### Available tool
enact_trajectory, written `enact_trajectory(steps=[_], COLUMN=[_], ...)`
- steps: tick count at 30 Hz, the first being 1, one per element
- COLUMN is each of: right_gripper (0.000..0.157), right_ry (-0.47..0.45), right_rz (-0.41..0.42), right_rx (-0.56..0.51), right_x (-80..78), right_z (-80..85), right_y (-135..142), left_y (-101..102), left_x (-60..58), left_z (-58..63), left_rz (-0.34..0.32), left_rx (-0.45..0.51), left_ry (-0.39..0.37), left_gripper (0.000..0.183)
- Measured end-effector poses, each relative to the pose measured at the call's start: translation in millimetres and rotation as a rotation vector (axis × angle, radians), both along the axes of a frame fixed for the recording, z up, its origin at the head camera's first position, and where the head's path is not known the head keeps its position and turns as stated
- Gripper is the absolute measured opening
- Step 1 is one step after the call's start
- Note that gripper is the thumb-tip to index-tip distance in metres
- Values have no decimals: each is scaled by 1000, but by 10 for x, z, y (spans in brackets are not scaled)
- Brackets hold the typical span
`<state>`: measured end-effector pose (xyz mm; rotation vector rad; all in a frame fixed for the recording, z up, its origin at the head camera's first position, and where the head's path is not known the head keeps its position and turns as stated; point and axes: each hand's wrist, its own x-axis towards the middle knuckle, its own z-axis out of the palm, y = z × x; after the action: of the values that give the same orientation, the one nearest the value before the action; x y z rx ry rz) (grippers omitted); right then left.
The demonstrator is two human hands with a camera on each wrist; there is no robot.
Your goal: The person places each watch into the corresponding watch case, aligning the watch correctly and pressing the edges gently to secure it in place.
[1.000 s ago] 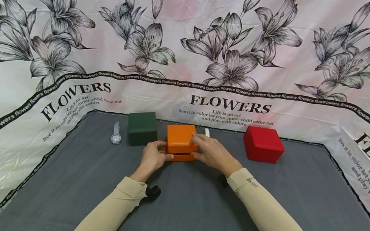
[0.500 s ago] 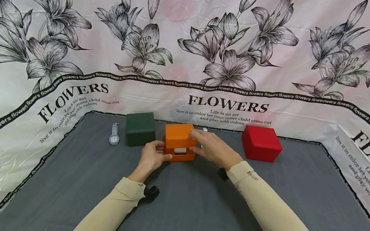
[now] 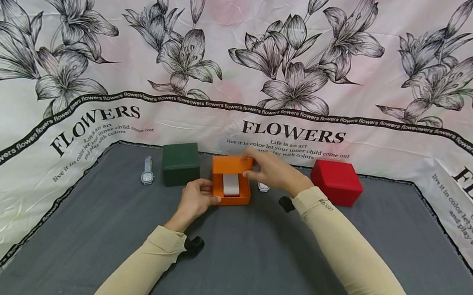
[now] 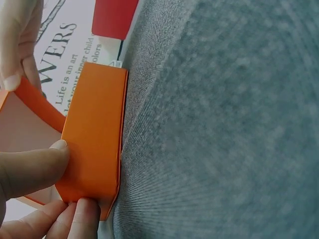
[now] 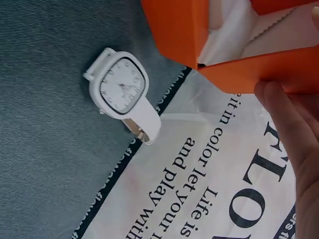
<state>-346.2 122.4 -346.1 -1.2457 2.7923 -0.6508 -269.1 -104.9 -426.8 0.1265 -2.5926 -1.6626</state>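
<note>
At the back of the table, the orange watch box (image 3: pixel 233 201) has its hinged lid (image 3: pixel 232 162) raised. A white cushion (image 3: pixel 231 185) fills its inside. My left hand (image 3: pixel 195 200) grips the base at the left front corner; in the left wrist view its thumb lies on the front wall (image 4: pixel 94 144), fingers bent at the side. My right hand (image 3: pixel 275 171) pinches the lid's right edge, fingers on the outer face, as the right wrist view shows. A white square-faced watch (image 5: pixel 122 87) lies just right of the box, its strap partly hidden under my right hand in the head view.
Left of the orange box stands a closed green box (image 3: pixel 181 165), and beside that lies a silver-toned watch (image 3: pixel 147 176). A closed red box (image 3: pixel 337 184) sits to the right. Behind them rises a flower-printed cloth (image 3: pixel 297 91); grey cloth (image 3: pixel 239 274) covers the table.
The orange lid has swung up and back from a narrow gap, uncovering the white cushion. My right hand rose with it, exposing the white watch's face. My left hand kept its hold.
</note>
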Motion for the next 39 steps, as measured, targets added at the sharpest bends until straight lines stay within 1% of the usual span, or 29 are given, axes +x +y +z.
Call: enact_trajectory(steps=[7,11,14,20,30,35,39], right_gripper=[38,37,35,37,39,42,56], right_ry=[-77,-135,-162,-218,-219,-220,-243], right_rz=[-22,-30,-52,-90,-182,-190,-202], right_rx=[-39,-114,-160,-209,-189,-194,-226], right_x=[-69,-151,-204,-264,-280,-315,-296], right_z=[90,102,109,119,103,88,45], right_y=[17,16,8,-53,-143,-151,-90], left_y=[23,35,41,25,1,8,19], left_x=[-2,-2,0,9,33,27,20], left_z=[1,-3,-6,-8,-5,-1,0], left_rz=[-4,-2,-6,-3,-7,-4,-6], left_rx=[12,6,5,22,14,18,10], left_ry=[13,10,4,5,6,10,10], left_gripper=[46,46,46,45,46,47,47])
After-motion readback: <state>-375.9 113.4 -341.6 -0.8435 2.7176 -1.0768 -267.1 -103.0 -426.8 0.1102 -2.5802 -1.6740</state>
